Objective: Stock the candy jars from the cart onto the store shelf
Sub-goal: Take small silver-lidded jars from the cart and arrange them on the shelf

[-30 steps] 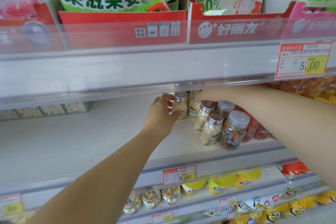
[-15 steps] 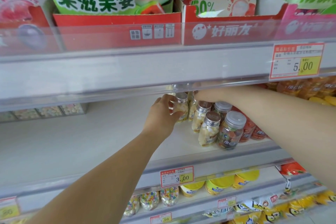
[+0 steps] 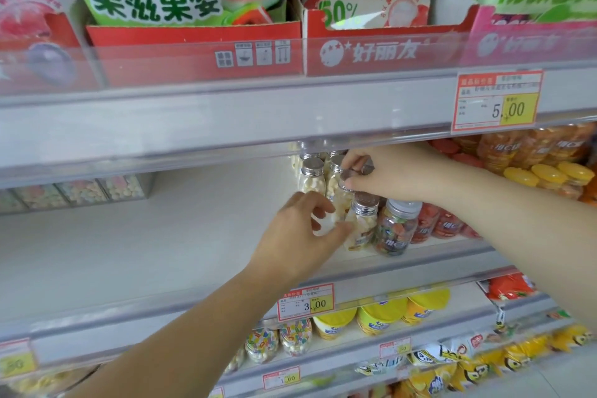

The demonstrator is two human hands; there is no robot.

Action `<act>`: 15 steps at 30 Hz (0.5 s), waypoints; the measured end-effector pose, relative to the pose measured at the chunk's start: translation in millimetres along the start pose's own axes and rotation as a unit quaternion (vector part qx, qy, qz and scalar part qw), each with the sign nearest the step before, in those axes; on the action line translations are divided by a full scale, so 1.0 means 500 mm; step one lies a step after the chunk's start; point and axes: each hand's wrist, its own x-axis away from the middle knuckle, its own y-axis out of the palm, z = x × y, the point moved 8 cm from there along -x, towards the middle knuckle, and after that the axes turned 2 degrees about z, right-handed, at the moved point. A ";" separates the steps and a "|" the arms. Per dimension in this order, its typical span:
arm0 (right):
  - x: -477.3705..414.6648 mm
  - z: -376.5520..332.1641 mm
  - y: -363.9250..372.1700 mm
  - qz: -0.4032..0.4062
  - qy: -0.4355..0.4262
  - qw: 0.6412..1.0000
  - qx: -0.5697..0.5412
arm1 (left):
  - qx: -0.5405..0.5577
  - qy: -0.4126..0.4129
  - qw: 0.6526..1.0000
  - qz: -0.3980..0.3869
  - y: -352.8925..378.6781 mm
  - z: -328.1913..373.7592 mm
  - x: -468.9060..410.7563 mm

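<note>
My right hand (image 3: pixel 391 176) pinches the silver cap of a candy jar (image 3: pixel 340 203) from above; my left hand (image 3: pixel 297 236) curls round its base, low over the shelf (image 3: pixel 161 252)

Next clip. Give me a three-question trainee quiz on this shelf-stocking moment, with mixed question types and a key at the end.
1. True or false: the right hand pinches the silver cap of a jar.
2. The price tag on the edge of the shelf under those jars reads: A 3.00, B 9.50, C 12.00.
3. Fill in: the jar of multicoloured candy has a ___ cap.
Key: 1 true; 2 A; 3 white.
</note>
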 end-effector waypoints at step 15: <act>-0.017 0.022 0.005 0.054 -0.005 0.998 -0.031 | -0.068 -0.035 0.997 0.005 0.053 -0.002 -0.013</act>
